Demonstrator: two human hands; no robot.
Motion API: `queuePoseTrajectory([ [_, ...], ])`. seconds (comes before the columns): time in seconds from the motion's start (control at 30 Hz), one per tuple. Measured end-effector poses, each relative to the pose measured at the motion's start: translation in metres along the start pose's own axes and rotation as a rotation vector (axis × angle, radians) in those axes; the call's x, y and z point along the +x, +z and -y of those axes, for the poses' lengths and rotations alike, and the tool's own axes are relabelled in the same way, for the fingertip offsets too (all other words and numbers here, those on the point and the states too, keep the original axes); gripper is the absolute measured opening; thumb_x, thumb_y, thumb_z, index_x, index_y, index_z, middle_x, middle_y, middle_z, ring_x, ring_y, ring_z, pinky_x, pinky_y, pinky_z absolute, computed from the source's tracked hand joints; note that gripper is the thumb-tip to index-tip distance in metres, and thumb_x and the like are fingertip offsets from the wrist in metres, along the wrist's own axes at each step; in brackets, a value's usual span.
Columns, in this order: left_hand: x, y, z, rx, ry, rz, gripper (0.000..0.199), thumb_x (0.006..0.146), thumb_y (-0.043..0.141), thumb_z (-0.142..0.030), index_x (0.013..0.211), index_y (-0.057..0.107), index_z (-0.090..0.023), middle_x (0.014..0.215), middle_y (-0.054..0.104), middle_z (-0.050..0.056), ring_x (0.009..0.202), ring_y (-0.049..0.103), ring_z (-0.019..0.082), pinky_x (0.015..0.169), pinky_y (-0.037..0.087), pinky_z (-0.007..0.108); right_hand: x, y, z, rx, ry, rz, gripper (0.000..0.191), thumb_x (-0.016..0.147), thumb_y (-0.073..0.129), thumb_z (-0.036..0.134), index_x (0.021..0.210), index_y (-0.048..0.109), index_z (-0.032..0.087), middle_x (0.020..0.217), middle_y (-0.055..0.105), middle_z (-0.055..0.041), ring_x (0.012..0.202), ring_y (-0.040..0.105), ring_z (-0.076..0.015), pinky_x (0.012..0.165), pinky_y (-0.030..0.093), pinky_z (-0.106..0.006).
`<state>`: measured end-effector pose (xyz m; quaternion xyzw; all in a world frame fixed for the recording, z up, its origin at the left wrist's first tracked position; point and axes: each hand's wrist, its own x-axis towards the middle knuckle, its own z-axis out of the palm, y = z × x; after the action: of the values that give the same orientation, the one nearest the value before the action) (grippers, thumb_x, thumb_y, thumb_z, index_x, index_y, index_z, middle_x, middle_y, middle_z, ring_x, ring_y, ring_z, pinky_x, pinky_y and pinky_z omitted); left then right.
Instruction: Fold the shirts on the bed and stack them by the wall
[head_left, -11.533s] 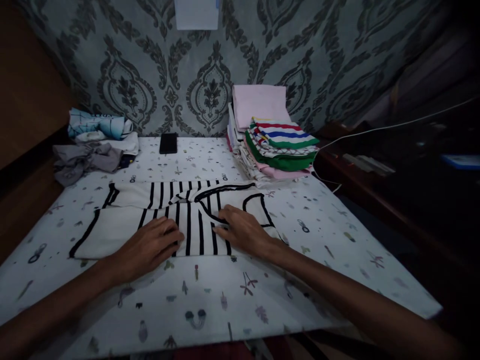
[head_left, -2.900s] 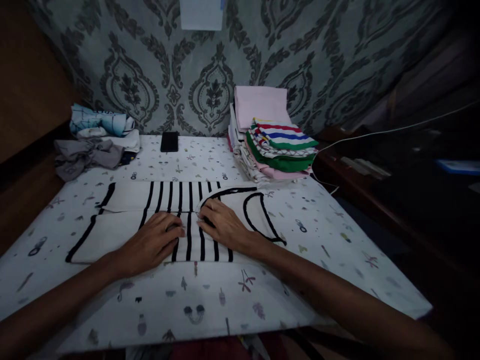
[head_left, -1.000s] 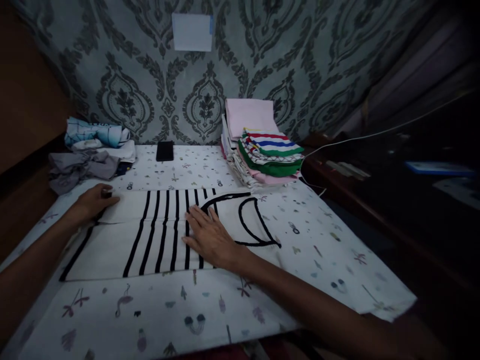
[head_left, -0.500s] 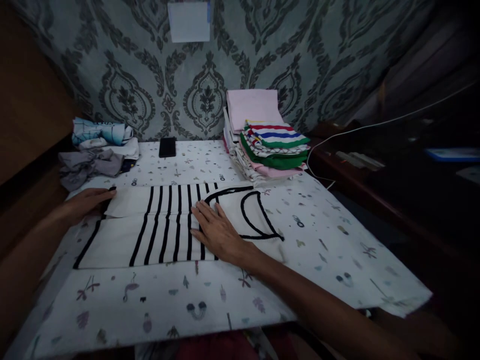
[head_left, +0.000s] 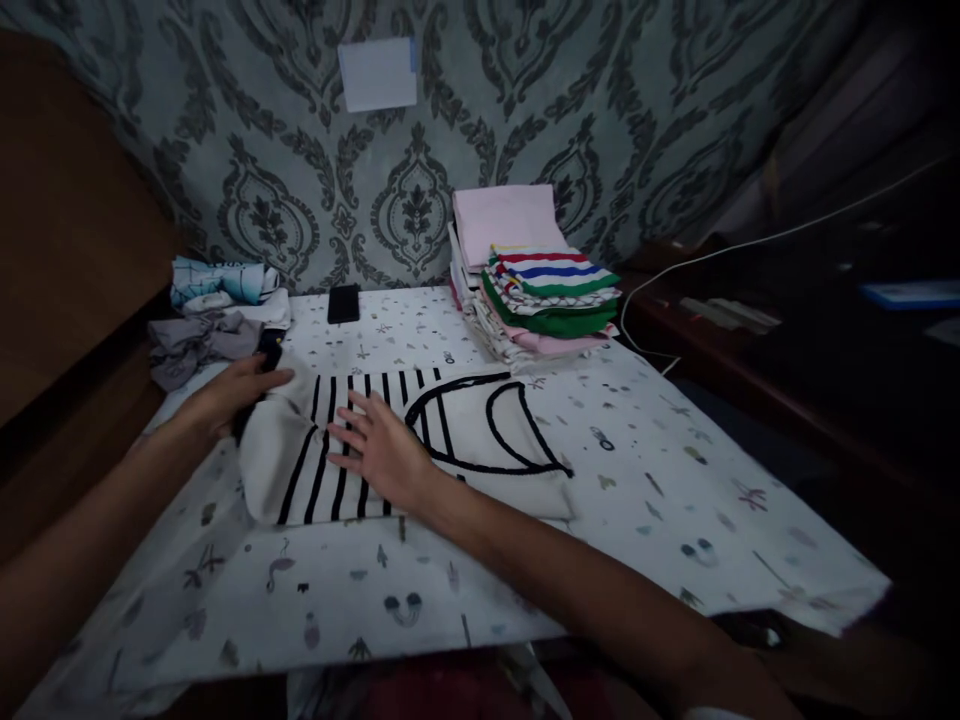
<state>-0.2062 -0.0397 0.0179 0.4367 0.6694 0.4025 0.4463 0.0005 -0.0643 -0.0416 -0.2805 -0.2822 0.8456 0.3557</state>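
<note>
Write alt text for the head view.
The left hand lifts one end of a striped top on a table; the right hand spreads over it. Behind lie crumpled clothes, a flat black object and folded clothes.

Beyond the left fingers (head_left: 264,378) and a little to their left lies a rumpled heap of clothes (head_left: 196,345), light blue, white and grey. A flat black object (head_left: 343,303) lies beyond the right fingers (head_left: 351,432); farther off, a white sheet (head_left: 379,75) hangs on the patterned wall (head_left: 416,215). Beyond and to the right of the right fingers sits a stack of folded clothes (head_left: 551,275), pink, green and striped. A white cable (head_left: 750,243) runs farther right. Under all the fingers spreads a white printed cover (head_left: 750,530).
</note>
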Motion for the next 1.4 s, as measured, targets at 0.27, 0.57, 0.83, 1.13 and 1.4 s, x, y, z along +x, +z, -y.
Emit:
queuePoseTrajectory([
  [0.27,-0.009,0.105,0.001,-0.124,0.183,0.269,0.045,0.085,0.064,-0.057,0.104,0.055,-0.017,0.071,0.067,0.002,0.058,0.068,0.017,0.053,0.054,0.027,-0.001,-0.040,0.023,0.338,0.043,-0.089,0.052,0.098,0.038,0.059,0.126,0.056,0.019,0.108,0.073,-0.0101,0.099,0.070,-0.0278,0.088,0.057,-0.053],
  [0.57,-0.048,0.086,0.067,0.613,0.716,0.071,0.046,0.099,0.042,-0.048,0.134,0.055,-0.020,0.141,0.060,0.014,0.132,0.054,0.029,0.112,0.042,0.047,0.005,-0.047,0.020,0.080,-0.117,-0.055,0.064,0.065,0.066,0.002,0.123,0.058,0.027,0.097,0.075,0.0014,0.093,0.071,-0.0222,0.087,0.059,-0.044],
  [0.83,-0.053,0.109,0.082,0.963,0.820,0.224,0.060,0.105,0.031,-0.048,0.159,0.018,-0.027,0.166,0.025,0.011,0.153,0.022,0.024,0.124,0.022,0.052,0.020,-0.060,0.034,-0.062,-0.197,-0.146,0.086,0.050,0.055,0.000,0.133,0.055,0.026,0.103,0.074,0.0002,0.102,0.068,-0.0218,0.091,0.057,-0.038],
  [1.13,-0.052,0.106,0.077,1.003,0.763,0.325,0.071,0.102,0.031,-0.057,0.161,0.017,-0.021,0.166,0.021,0.015,0.154,0.018,0.026,0.124,0.017,0.052,0.007,-0.063,0.043,-0.832,-0.514,-0.423,0.064,0.074,0.055,0.015,0.137,0.054,0.021,0.144,0.053,-0.0110,0.136,0.047,-0.0277,0.118,0.032,-0.050],
  [1.4,0.032,0.077,0.066,0.957,0.615,0.294,0.063,0.101,0.025,-0.048,0.155,0.033,-0.018,0.164,0.029,0.014,0.154,0.021,0.026,0.123,0.012,0.054,0.006,-0.048,0.000,-1.414,-0.495,-0.139,0.072,0.091,0.053,0.054,0.149,0.043,0.012,0.162,0.033,-0.0172,0.155,0.013,-0.0311,0.125,0.000,-0.054],
])
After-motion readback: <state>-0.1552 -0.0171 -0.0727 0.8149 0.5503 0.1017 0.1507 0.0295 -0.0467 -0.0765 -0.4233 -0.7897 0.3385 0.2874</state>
